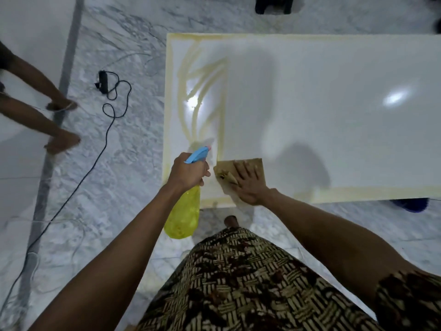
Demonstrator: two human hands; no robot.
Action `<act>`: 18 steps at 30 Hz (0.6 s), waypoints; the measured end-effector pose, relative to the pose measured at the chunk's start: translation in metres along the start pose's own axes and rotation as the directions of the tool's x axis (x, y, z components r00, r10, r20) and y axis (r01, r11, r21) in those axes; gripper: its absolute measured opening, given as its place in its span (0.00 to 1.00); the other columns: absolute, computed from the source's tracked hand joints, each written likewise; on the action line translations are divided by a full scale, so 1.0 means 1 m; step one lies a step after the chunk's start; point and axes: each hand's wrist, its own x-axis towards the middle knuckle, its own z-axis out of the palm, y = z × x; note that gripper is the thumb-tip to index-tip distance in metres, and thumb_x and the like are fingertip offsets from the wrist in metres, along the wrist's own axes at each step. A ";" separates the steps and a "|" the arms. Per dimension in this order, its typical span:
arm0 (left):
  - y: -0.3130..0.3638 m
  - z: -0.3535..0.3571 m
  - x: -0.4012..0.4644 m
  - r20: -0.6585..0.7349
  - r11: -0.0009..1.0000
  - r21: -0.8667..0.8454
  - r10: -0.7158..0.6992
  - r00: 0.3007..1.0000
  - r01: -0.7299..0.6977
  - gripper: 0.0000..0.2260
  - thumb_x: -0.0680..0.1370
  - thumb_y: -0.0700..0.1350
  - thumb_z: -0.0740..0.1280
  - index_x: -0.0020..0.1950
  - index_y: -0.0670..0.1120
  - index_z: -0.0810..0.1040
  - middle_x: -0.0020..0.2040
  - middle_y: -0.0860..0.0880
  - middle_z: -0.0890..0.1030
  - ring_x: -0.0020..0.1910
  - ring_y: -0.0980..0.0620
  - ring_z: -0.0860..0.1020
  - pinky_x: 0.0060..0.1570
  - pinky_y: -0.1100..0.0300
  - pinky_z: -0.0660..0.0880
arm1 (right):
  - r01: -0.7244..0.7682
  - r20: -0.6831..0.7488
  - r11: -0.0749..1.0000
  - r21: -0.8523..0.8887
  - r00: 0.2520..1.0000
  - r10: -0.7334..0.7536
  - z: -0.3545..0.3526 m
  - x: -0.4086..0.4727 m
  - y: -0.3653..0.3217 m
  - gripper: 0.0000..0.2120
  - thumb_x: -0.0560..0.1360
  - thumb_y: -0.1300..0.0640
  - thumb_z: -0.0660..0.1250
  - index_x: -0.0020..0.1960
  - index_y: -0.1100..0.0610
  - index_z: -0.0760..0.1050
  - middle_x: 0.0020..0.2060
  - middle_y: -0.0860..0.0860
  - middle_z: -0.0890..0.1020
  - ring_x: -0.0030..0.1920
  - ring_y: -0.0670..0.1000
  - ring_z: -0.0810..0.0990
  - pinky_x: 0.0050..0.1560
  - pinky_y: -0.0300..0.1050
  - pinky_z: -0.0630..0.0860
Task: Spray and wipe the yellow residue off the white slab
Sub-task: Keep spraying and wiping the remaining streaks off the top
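From my head view, my left hand grips the yellow spray bottle at the white slab's near-left corner. My right hand presses the brown cloth flat, fingers straight. Yellow residue streaks lie beyond. A black cable trails across the marble floor, near another person's feet.

One head-worn camera looks steeply down from above, close over both forearms; the left hand and right hand sit mid-frame, the white slab beyond them.
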 end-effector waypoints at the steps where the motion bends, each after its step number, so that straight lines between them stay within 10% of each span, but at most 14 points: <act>1: -0.006 -0.001 -0.010 -0.001 1.000 -0.002 -0.002 1.000 0.002 0.29 0.64 0.46 0.61 0.64 0.43 0.84 0.38 0.45 0.83 0.49 0.40 0.87 0.33 0.56 0.76 | 0.015 0.011 1.000 0.027 1.000 -0.016 0.002 -0.010 -0.005 0.31 0.83 0.42 0.50 0.81 0.50 0.43 0.81 0.51 0.43 0.80 0.56 0.40 0.77 0.59 0.37; 5: -0.016 -0.005 -0.045 -0.002 0.999 0.030 0.018 1.000 -0.018 0.31 0.64 0.45 0.61 0.66 0.48 0.84 0.38 0.47 0.84 0.49 0.39 0.87 0.35 0.56 0.78 | -0.115 0.214 0.951 0.287 0.975 0.054 0.019 -0.034 -0.028 0.36 0.79 0.35 0.47 0.81 0.51 0.50 0.80 0.53 0.53 0.79 0.59 0.50 0.78 0.60 0.49; 8: -0.014 -0.012 -0.062 -0.029 0.997 0.045 0.058 0.998 -0.057 0.30 0.64 0.45 0.62 0.65 0.48 0.85 0.33 0.51 0.85 0.48 0.34 0.86 0.38 0.54 0.80 | -0.202 0.176 0.656 0.727 0.979 0.107 -0.001 -0.056 -0.062 0.39 0.74 0.27 0.52 0.75 0.51 0.65 0.69 0.52 0.72 0.67 0.55 0.71 0.68 0.53 0.67; 11: -0.004 -0.025 -0.072 -0.058 0.994 0.027 0.110 0.992 -0.109 0.22 0.70 0.43 0.64 0.63 0.43 0.85 0.35 0.47 0.85 0.48 0.35 0.87 0.32 0.58 0.78 | -0.158 0.139 0.368 0.916 0.987 0.077 -0.031 -0.072 -0.091 0.24 0.84 0.44 0.52 0.69 0.60 0.71 0.57 0.54 0.79 0.55 0.52 0.77 0.57 0.47 0.73; 14: 0.004 -0.040 -0.086 -0.093 0.990 0.044 0.136 0.986 -0.132 0.14 0.75 0.38 0.65 0.57 0.35 0.84 0.38 0.44 0.85 0.46 0.39 0.87 0.29 0.59 0.76 | -0.130 0.127 0.036 0.991 0.990 0.065 -0.058 -0.073 -0.107 0.26 0.80 0.40 0.58 0.66 0.59 0.75 0.59 0.57 0.82 0.59 0.58 0.80 0.64 0.56 0.75; 18: 0.010 -0.057 -0.104 -0.147 0.987 0.091 0.143 0.979 -0.131 0.12 0.76 0.36 0.65 0.56 0.36 0.84 0.39 0.40 0.86 0.36 0.43 0.87 0.29 0.60 0.76 | -0.016 0.018 -0.120 0.993 1.000 0.009 -0.103 -0.079 -0.124 0.26 0.83 0.42 0.53 0.68 0.61 0.74 0.57 0.58 0.82 0.54 0.55 0.81 0.55 0.50 0.79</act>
